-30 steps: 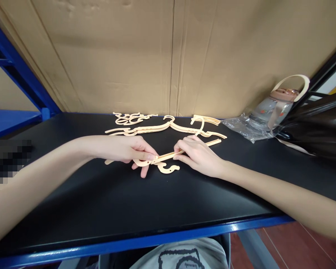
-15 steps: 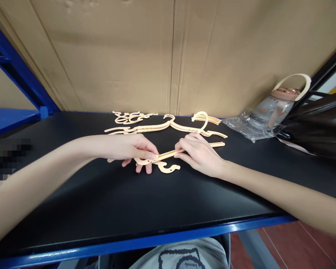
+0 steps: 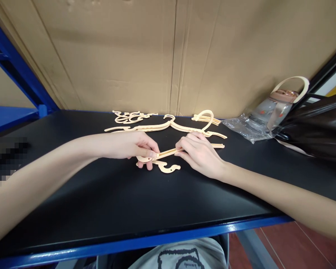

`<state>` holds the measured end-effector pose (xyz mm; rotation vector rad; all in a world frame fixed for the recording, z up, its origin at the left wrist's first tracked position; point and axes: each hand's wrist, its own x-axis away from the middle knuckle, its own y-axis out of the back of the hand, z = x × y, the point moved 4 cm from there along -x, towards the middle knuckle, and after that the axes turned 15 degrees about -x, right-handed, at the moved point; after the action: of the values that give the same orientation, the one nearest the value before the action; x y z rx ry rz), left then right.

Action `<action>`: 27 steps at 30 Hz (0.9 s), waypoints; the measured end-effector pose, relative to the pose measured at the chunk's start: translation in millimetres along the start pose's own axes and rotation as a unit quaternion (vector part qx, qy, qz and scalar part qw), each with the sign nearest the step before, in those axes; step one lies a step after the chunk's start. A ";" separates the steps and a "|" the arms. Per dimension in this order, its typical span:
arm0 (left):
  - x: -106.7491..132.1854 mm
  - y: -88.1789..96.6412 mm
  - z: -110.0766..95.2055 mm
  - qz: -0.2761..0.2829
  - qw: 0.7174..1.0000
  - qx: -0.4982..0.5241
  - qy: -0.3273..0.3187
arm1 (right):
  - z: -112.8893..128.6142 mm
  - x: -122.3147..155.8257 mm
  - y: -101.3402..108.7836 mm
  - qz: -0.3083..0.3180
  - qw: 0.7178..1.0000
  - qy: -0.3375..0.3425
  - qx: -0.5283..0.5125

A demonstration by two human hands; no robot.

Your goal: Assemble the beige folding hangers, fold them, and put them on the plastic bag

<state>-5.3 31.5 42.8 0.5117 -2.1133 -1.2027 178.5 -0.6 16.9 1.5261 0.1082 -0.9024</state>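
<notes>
My left hand (image 3: pixel 137 145) pinches the left end of a cream plastic folding-hanger piece (image 3: pixel 166 152), where a curved end with a hole shows. Its other fingers hang below the piece. My right hand (image 3: pixel 197 155) grips the same piece further right, with thumb and fingers closed round it. A large cream hook (image 3: pixel 212 119) rises behind my right hand and seems joined to the held piece. Below the hands shows a curved cream end piece (image 3: pixel 169 168); whether it joins the held piece is hidden. A cream bar (image 3: pixel 218 146) sticks out past my right hand.
Behind the hands, a cream hanger (image 3: pixel 154 128) lies on the black tabletop (image 3: pixel 128 209). Loose curved pieces (image 3: pixel 131 118) are at back left, stacked strips (image 3: pixel 205 118) at back right. A bottle (image 3: pixel 277 106), clear plastic bag (image 3: pixel 242 127) and dark bag (image 3: pixel 319 125) stand right. Cardboard (image 3: pixel 114 56) backs the table.
The large hook has tipped a little to the right. The fingers of my left hand have drawn in under the held piece. Both hands keep their grip in nearly the same place.
</notes>
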 end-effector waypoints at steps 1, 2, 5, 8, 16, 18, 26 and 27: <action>0.7 0.3 -0.7 0.003 1.000 0.004 0.012 | 1.2 -0.2 0.3 0.001 1.000 0.004 0.013; 1.5 0.5 -1.3 0.008 1.000 0.009 0.025 | 2.7 -0.3 0.5 0.003 1.000 0.011 0.028; 3.3 1.0 -1.6 0.016 0.998 0.018 0.063 | 7.0 -0.7 -0.1 0.015 0.996 0.040 0.076; 3.5 0.4 0.2 0.019 0.997 0.004 0.073 | 8.6 -0.8 -0.3 0.005 0.994 0.058 0.095; 4.2 8.4 -2.8 -0.084 0.987 -0.140 0.005 | -0.6 0.1 0.7 -0.034 0.999 0.003 0.020; 3.8 9.4 -4.3 -0.088 0.986 -0.139 -0.005 | -2.6 0.6 0.5 -0.028 1.000 -0.013 -0.002; 2.8 8.1 -5.2 -0.079 0.987 -0.135 -0.031 | -4.0 0.8 -1.3 -0.010 0.999 -0.033 -0.040; 3.0 7.7 -5.0 -0.079 0.987 -0.136 -0.032 | -3.9 0.6 -1.6 -0.009 0.998 -0.033 -0.044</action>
<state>-4.0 30.5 52.4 0.5291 -1.9473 -1.5891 179.8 2.9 14.9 1.4142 0.1122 -0.9489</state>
